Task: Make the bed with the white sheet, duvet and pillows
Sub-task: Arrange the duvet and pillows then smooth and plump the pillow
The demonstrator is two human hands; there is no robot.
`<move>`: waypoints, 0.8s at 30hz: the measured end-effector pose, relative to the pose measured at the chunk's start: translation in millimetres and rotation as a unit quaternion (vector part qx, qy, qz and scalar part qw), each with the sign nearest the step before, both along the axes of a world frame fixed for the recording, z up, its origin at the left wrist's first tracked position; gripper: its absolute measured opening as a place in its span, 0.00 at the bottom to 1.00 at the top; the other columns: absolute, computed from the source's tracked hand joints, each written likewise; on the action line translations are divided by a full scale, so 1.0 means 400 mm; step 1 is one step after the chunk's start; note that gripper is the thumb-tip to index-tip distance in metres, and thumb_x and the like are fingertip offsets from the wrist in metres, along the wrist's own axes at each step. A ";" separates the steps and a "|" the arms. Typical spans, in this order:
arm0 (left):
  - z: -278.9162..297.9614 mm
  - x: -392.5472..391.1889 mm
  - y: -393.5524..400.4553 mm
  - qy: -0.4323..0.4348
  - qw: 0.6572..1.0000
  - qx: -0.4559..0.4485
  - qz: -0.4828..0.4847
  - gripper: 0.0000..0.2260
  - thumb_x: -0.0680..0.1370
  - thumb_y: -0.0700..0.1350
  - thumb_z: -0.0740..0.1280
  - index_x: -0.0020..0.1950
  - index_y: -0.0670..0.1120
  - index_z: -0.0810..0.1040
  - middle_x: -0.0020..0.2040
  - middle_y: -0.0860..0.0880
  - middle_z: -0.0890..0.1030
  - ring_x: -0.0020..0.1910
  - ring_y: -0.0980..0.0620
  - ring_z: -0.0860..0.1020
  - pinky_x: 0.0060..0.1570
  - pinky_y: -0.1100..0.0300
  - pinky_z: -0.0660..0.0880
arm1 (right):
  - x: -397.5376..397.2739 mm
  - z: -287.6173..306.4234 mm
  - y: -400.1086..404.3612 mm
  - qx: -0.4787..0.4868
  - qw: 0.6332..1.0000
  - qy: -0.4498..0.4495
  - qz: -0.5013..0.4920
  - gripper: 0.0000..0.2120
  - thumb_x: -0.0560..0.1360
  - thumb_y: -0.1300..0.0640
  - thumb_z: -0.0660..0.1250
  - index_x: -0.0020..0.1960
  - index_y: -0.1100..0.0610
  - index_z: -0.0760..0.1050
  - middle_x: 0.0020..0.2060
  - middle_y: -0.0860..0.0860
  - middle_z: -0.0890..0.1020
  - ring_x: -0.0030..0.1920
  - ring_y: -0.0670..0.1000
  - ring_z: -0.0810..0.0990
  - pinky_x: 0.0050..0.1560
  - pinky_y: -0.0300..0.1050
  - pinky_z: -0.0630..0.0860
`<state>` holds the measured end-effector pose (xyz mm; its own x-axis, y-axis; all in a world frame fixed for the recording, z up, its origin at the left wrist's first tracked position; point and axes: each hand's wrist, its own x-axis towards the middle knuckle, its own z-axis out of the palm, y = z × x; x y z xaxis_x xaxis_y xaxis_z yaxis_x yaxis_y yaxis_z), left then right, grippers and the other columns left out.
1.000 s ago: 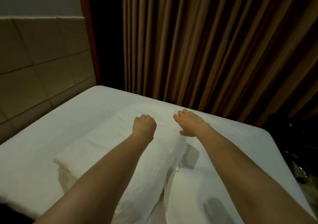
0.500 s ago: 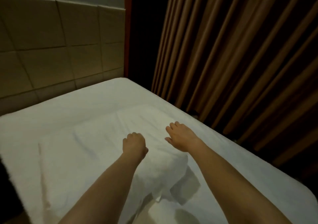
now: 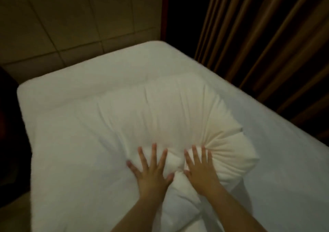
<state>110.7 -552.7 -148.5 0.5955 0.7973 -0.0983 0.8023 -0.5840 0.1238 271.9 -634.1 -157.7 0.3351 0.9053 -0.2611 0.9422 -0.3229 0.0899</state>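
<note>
A white pillow lies across the head end of the bed, on the white sheet. Both my hands rest flat on its near edge. My left hand has its fingers spread wide and presses into the fabric. Close beside it, my right hand also lies open, palm down, and the cloth bunches into radiating creases just beyond its fingers. Neither hand grips anything. More white bedding spreads to the left under the pillow; whether it is duvet or a second pillow is unclear.
A tan padded headboard of square panels rises behind the bed. Brown pleated curtains hang along the right side, close to the mattress edge. A dark gap runs along the bed's left side.
Both hands have come back toward me along the pillow. The left hand has gone from a fist to spread fingers, and both now press flat. The view has tilted down and left.
</note>
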 end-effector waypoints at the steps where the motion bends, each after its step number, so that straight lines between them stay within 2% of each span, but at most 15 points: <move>1: 0.000 0.004 0.000 -0.003 1.000 0.007 -0.004 0.35 0.67 0.69 0.53 0.71 0.56 0.66 0.74 0.47 0.65 0.75 0.35 0.46 0.61 0.22 0.43 | 0.002 0.000 0.002 -0.010 1.000 0.014 -0.006 0.28 0.74 0.41 0.50 0.67 0.56 0.64 0.62 0.63 0.77 0.65 0.67 0.64 0.68 0.64 0.48; 3: 0.013 0.005 0.013 -0.002 1.000 0.007 -0.009 0.34 0.67 0.68 0.53 0.70 0.55 0.70 0.73 0.45 0.67 0.75 0.36 0.44 0.60 0.23 0.44 | 0.015 0.020 0.012 -0.002 0.998 0.040 -0.040 0.28 0.76 0.38 0.46 0.67 0.55 0.64 0.61 0.62 0.78 0.64 0.69 0.69 0.68 0.62 0.46; 5: 0.022 -0.008 0.013 -0.004 1.000 0.009 -0.010 0.33 0.68 0.68 0.53 0.68 0.55 0.73 0.71 0.44 0.70 0.75 0.38 0.42 0.61 0.24 0.44 | 0.001 0.042 0.011 -0.005 0.998 0.048 -0.038 0.29 0.79 0.39 0.36 0.66 0.54 0.64 0.60 0.61 0.79 0.60 0.69 0.76 0.68 0.62 0.46; 8: 0.028 -0.036 -0.036 -0.005 1.000 -0.010 -0.026 0.35 0.66 0.69 0.54 0.66 0.53 0.76 0.69 0.44 0.72 0.76 0.37 0.43 0.63 0.27 0.41 | -0.030 0.060 -0.032 -0.001 1.000 0.026 -0.010 0.29 0.80 0.42 0.34 0.69 0.53 0.64 0.63 0.56 0.77 0.62 0.67 0.74 0.63 0.65 0.53; 10: 0.016 -0.056 -0.098 0.003 0.998 -0.029 -0.049 0.39 0.63 0.70 0.55 0.66 0.50 0.77 0.69 0.43 0.73 0.74 0.33 0.53 0.63 0.26 0.40 | -0.047 0.063 -0.078 0.018 0.999 0.011 0.050 0.25 0.81 0.44 0.42 0.74 0.50 0.60 0.67 0.54 0.73 0.65 0.66 0.68 0.61 0.67 0.57; 12: 0.012 -0.073 -0.174 0.049 0.994 -0.077 -0.055 0.43 0.58 0.71 0.60 0.64 0.45 0.78 0.68 0.41 0.73 0.69 0.31 0.61 0.61 0.24 0.41 | -0.076 0.067 -0.117 0.019 0.994 0.015 0.111 0.33 0.74 0.40 0.53 0.77 0.45 0.53 0.69 0.54 0.69 0.66 0.66 0.65 0.62 0.70 0.62; 14: 0.019 -0.079 -0.225 0.070 0.993 -0.058 -0.079 0.50 0.54 0.71 0.69 0.68 0.40 0.73 0.71 0.37 0.67 0.69 0.28 0.59 0.59 0.23 0.38 | -0.118 0.055 -0.154 -0.002 0.989 0.023 0.149 0.42 0.65 0.33 0.57 0.76 0.47 0.57 0.70 0.56 0.66 0.67 0.66 0.63 0.62 0.72 0.63; 16: 0.010 -0.095 -0.257 0.126 0.988 -0.031 -0.078 0.56 0.59 0.67 0.73 0.75 0.38 0.55 0.75 0.34 0.49 0.71 0.25 0.48 0.55 0.25 0.27 | -0.166 0.032 -0.186 -0.042 0.988 0.032 0.142 0.51 0.56 0.28 0.64 0.73 0.52 0.64 0.70 0.57 0.66 0.67 0.68 0.63 0.63 0.74 0.58; 17: 0.001 -0.106 -0.264 0.131 0.988 -0.023 -0.080 0.58 0.56 0.65 0.76 0.75 0.38 0.54 0.75 0.34 0.49 0.71 0.25 0.49 0.56 0.27 0.25 | -0.188 0.013 -0.197 -0.047 0.990 0.039 0.130 0.55 0.51 0.29 0.68 0.72 0.54 0.65 0.70 0.57 0.66 0.67 0.69 0.64 0.64 0.74 0.56; 19: -0.038 -0.130 -0.265 0.101 0.992 -0.030 -0.075 0.62 0.43 0.62 0.80 0.72 0.36 0.65 0.72 0.33 0.63 0.69 0.28 0.58 0.65 0.30 0.31 | -0.224 -0.016 -0.202 -0.035 0.992 0.040 0.111 0.58 0.47 0.30 0.73 0.72 0.54 0.64 0.69 0.58 0.68 0.68 0.69 0.63 0.65 0.73 0.51; 20: -0.068 -0.140 -0.259 0.078 0.994 -0.049 -0.054 0.62 0.46 0.63 0.78 0.73 0.35 0.62 0.73 0.33 0.61 0.70 0.32 0.58 0.68 0.32 0.35 | -0.236 -0.028 -0.193 -0.025 0.993 0.040 0.104 0.58 0.48 0.30 0.73 0.71 0.54 0.63 0.69 0.58 0.69 0.67 0.68 0.62 0.66 0.72 0.49; 21: -0.096 -0.158 -0.251 0.080 0.994 -0.042 -0.057 0.59 0.55 0.64 0.74 0.75 0.36 0.55 0.74 0.32 0.56 0.70 0.34 0.57 0.70 0.35 0.38 | -0.244 -0.044 -0.180 -0.004 0.994 0.037 0.098 0.57 0.49 0.30 0.73 0.71 0.54 0.62 0.69 0.59 0.68 0.67 0.68 0.62 0.66 0.71 0.47; 22: -0.103 -0.173 -0.243 0.077 0.994 -0.012 -0.074 0.51 0.64 0.62 0.67 0.77 0.36 0.50 0.75 0.32 0.52 0.70 0.35 0.57 0.72 0.37 0.41 | -0.248 -0.058 -0.165 0.020 0.995 0.032 0.089 0.55 0.50 0.33 0.75 0.70 0.55 0.62 0.69 0.59 0.68 0.67 0.68 0.62 0.65 0.71 0.46; 23: -0.111 -0.188 -0.237 0.055 0.995 0.001 -0.082 0.43 0.70 0.58 0.62 0.76 0.36 0.51 0.75 0.32 0.52 0.70 0.35 0.58 0.74 0.41 0.42 | -0.249 -0.073 -0.150 0.041 0.996 0.022 0.079 0.52 0.52 0.37 0.76 0.70 0.57 0.62 0.69 0.59 0.66 0.67 0.68 0.62 0.65 0.71 0.46; 24: -0.137 -0.202 -0.233 0.040 0.996 0.017 -0.080 0.35 0.74 0.54 0.58 0.75 0.35 0.54 0.74 0.32 0.56 0.70 0.35 0.59 0.75 0.43 0.42 | -0.249 -0.090 -0.138 0.056 0.996 0.007 0.073 0.50 0.55 0.41 0.77 0.70 0.58 0.61 0.69 0.59 0.65 0.67 0.68 0.61 0.65 0.71 0.46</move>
